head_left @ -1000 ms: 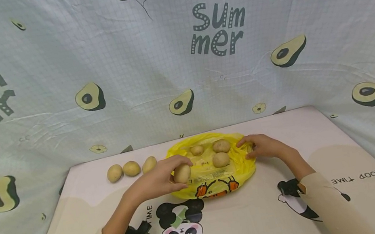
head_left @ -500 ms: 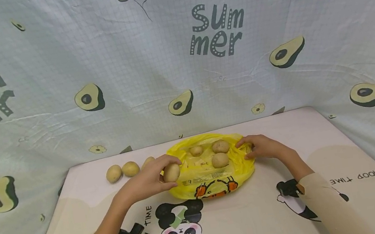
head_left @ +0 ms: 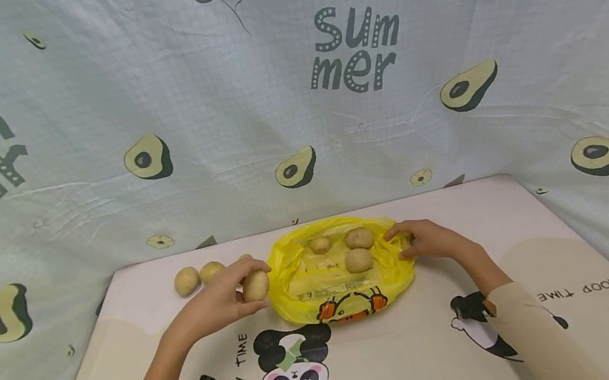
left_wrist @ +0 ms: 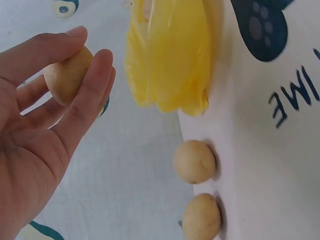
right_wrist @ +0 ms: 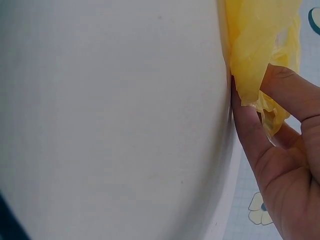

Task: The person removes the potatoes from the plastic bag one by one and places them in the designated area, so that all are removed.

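My left hand (head_left: 218,305) holds a potato (head_left: 256,286) between thumb and fingers, just beyond the left edge of a yellow plastic bag (head_left: 293,310). The left wrist view shows the same potato (left_wrist: 69,79) gripped in the fingers, off the table. My right hand (head_left: 430,239) pinches the bag's right edge; in the right wrist view the crumpled yellow plastic (right_wrist: 250,55) passes between thumb and fingers. Inside the spread bag lie a small potato (head_left: 320,244) and two bigger ones, a rear potato (head_left: 359,238) and a front potato (head_left: 359,260).
Left of the bag, a potato (head_left: 186,280) and another potato (head_left: 212,272) rest on the table (head_left: 403,360). A third potato (head_left: 245,257) is mostly hidden behind my left hand. A patterned cloth (head_left: 233,115) hangs along the table's back edge.
My left hand has carried its potato leftward, from over the bag's left part to outside its rim. The right hand stays at the bag's right edge.
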`<move>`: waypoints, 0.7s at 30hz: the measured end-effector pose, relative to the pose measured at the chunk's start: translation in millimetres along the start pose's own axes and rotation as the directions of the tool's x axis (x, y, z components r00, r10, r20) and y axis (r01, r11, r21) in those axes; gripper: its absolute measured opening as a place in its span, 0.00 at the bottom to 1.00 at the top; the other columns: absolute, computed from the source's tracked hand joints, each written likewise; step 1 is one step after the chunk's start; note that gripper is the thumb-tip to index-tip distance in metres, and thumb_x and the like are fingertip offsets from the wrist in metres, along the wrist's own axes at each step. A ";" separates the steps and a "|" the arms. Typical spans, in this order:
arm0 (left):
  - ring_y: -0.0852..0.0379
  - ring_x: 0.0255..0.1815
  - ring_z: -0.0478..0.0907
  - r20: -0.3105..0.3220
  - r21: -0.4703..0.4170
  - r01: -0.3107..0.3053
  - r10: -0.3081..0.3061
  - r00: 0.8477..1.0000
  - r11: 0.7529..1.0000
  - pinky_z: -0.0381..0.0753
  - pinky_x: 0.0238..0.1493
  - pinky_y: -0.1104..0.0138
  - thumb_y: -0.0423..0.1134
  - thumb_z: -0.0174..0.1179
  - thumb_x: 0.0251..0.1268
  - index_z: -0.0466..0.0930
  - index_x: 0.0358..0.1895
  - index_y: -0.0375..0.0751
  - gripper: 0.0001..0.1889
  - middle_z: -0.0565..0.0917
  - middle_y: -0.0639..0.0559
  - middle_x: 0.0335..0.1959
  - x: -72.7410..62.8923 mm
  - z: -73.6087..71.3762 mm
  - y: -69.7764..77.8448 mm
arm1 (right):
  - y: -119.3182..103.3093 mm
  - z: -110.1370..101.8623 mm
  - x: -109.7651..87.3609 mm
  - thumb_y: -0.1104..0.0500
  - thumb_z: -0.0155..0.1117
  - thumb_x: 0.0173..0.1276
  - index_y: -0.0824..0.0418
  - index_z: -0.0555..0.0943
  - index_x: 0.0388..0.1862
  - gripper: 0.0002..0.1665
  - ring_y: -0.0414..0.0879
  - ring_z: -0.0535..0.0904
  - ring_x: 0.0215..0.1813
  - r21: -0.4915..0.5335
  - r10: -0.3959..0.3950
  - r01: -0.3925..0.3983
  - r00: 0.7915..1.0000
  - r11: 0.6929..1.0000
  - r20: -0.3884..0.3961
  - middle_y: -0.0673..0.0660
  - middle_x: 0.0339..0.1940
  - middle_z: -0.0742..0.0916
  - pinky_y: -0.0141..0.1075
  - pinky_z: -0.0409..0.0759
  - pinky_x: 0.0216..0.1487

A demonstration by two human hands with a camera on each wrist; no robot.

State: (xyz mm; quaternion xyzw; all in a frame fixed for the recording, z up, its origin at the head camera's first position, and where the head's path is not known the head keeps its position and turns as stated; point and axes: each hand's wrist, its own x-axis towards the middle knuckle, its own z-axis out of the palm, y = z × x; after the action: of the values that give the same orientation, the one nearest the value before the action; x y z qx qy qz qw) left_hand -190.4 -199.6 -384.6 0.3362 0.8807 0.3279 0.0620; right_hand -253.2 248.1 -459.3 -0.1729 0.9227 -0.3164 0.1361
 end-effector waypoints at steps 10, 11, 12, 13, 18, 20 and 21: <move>0.53 0.46 0.76 -0.075 0.034 0.037 -0.034 0.997 0.999 0.83 0.41 0.67 0.31 0.76 0.55 0.78 0.61 0.38 0.28 0.82 0.46 0.55 -15.7 -7.4 -18.7 | -1.6 -0.6 0.2 0.61 0.71 0.67 0.57 0.81 0.62 0.23 0.66 0.68 0.72 -0.021 -0.003 0.003 1.000 1.000 0.007 0.65 0.69 0.78 0.62 0.64 0.72; 0.53 0.46 0.76 -0.080 0.032 0.042 -0.039 0.996 0.999 0.83 0.42 0.67 0.31 0.76 0.55 0.78 0.61 0.38 0.28 0.82 0.46 0.54 -17.0 -8.0 -20.5 | -1.6 -0.8 0.4 0.60 0.71 0.67 0.56 0.81 0.62 0.23 0.66 0.68 0.72 -0.026 -0.002 0.002 1.000 1.000 0.006 0.65 0.69 0.78 0.62 0.64 0.72; 0.53 0.46 0.75 -0.084 0.029 0.051 -0.049 0.995 0.998 0.83 0.42 0.67 0.31 0.76 0.55 0.78 0.61 0.38 0.28 0.81 0.46 0.53 -18.3 -8.9 -21.7 | -1.6 -1.1 0.6 0.60 0.71 0.67 0.56 0.81 0.62 0.23 0.66 0.68 0.72 -0.028 -0.001 0.001 1.000 1.000 0.005 0.65 0.69 0.78 0.62 0.64 0.72; 0.53 0.46 0.75 -0.090 0.027 0.056 -0.054 0.994 0.998 0.83 0.42 0.67 0.31 0.76 0.55 0.78 0.60 0.38 0.27 0.81 0.46 0.52 -19.7 -9.5 -23.3 | -2.0 -1.4 0.7 0.61 0.72 0.67 0.57 0.81 0.62 0.23 0.66 0.68 0.72 -0.025 0.000 0.000 1.000 1.000 0.004 0.65 0.69 0.78 0.62 0.64 0.72; 0.57 0.41 0.75 -0.118 0.018 0.046 -0.044 0.992 0.999 0.82 0.41 0.67 0.29 0.76 0.54 0.79 0.58 0.37 0.27 0.80 0.48 0.49 -26.2 -11.2 -30.9 | -3.1 -2.6 1.1 0.61 0.72 0.67 0.57 0.81 0.61 0.23 0.66 0.68 0.72 -0.008 -0.002 0.002 1.000 1.000 0.002 0.66 0.68 0.78 0.63 0.63 0.72; 0.58 0.41 0.74 -0.128 0.025 0.037 -0.033 0.991 0.999 0.81 0.40 0.67 0.28 0.76 0.54 0.79 0.59 0.36 0.27 0.80 0.48 0.50 -29.0 -11.0 -33.9 | -3.1 -2.3 0.9 0.60 0.71 0.67 0.57 0.81 0.61 0.23 0.66 0.69 0.71 -0.005 0.005 -0.005 1.000 1.000 0.007 0.66 0.69 0.78 0.63 0.64 0.72; 0.58 0.41 0.74 -0.134 0.026 0.035 -0.031 0.990 0.999 0.81 0.40 0.67 0.28 0.76 0.53 0.79 0.59 0.35 0.27 0.80 0.47 0.51 -30.6 -10.9 -35.4 | -3.1 -2.1 0.8 0.60 0.71 0.68 0.57 0.81 0.61 0.23 0.65 0.69 0.71 -0.007 0.007 -0.007 1.000 1.000 0.009 0.66 0.69 0.78 0.62 0.64 0.72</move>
State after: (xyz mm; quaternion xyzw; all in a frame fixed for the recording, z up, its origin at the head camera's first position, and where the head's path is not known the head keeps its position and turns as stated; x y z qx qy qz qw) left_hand -190.2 -244.6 -401.4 0.2995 0.8930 0.3360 0.0035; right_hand -254.0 246.6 -455.9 -0.1718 0.9239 -0.3118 0.1406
